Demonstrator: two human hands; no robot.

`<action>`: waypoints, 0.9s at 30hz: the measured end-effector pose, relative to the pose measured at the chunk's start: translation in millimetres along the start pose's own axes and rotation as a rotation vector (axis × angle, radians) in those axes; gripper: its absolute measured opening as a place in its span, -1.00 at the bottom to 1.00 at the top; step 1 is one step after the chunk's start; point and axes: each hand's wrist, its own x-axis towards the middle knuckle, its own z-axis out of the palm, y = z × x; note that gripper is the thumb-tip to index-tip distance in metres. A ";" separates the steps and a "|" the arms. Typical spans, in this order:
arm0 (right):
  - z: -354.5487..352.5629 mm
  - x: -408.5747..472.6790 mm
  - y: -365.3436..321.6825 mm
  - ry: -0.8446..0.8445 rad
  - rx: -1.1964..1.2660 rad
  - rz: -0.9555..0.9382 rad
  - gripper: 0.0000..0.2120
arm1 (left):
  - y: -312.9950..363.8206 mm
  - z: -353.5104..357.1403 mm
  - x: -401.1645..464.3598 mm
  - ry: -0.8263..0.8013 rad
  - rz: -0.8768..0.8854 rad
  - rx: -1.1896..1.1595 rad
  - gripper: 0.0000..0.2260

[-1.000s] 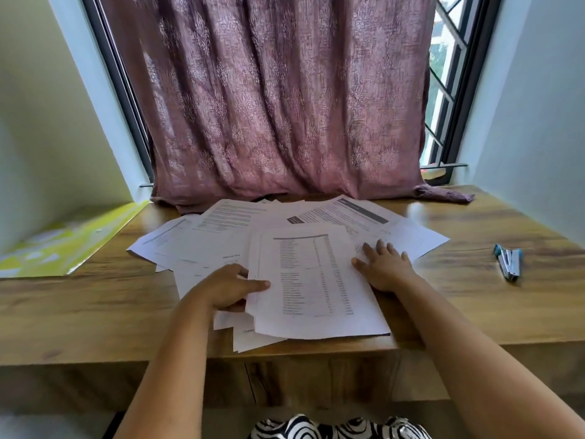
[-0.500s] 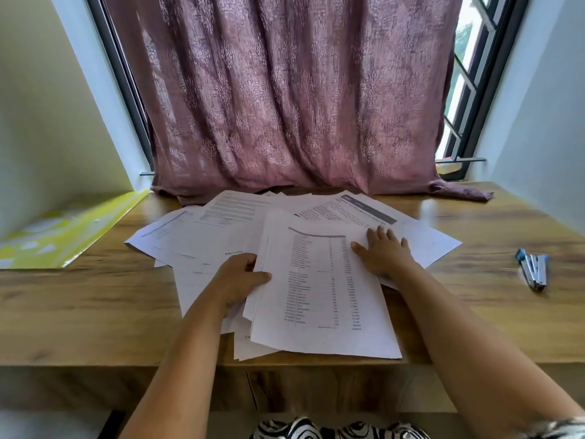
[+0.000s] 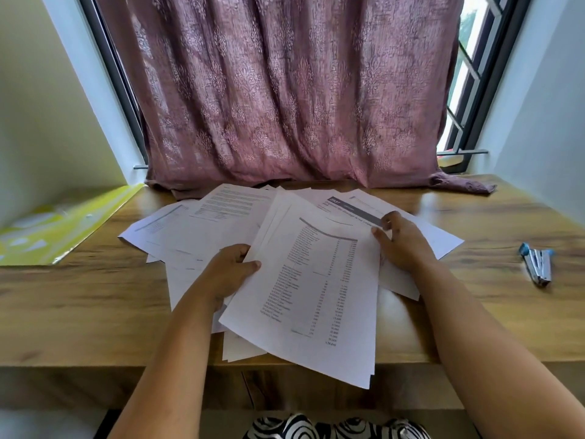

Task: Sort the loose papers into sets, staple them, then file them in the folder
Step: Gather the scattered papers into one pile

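Wooden desk (image 3: 474, 312) filled the lower half of the frame, backed by a mauve curtain (image 3: 285, 90) over a window. Both forearms reached up from the bottom edge. Left hand (image 3: 229, 274) gripped the left edge of a thin set of sheets (image 3: 316, 296) at centre, thumb on top and fingers curled beneath. Right hand (image 3: 402, 242) pinched the set's upper right corner between thumb and fingers. That set, printed with columns of figures, was tilted up off the pile, its near corner hanging past the desk's front edge.

Loose papers (image 3: 202, 229) lay fanned beneath and behind it, overlapping, too many to count surely. One yellow-green folder (image 3: 63, 226) lay at middle left, propped against the wall, well apart from the papers. One stapler (image 3: 536, 263) lay at middle right, alone on bare wood, with open desk between it and the pile.
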 end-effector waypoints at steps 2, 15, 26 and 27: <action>8.5 5.5 6.3 -0.075 -0.203 0.018 -0.45 | 1.4 4.1 1.9 0.028 0.006 -0.001 -0.81; -2.3 -3.2 4.8 -0.228 0.133 -0.084 -0.50 | 3.2 3.0 12.0 -0.037 -0.004 0.230 -0.79; 1.8 -17.1 -13.6 -0.193 -0.152 0.014 -0.38 | 20.8 25.4 49.5 0.133 -0.143 0.592 -0.25; 4.3 -19.7 -17.4 -0.219 -0.194 -0.004 -0.36 | 23.3 26.0 50.2 0.125 -0.147 0.530 -0.17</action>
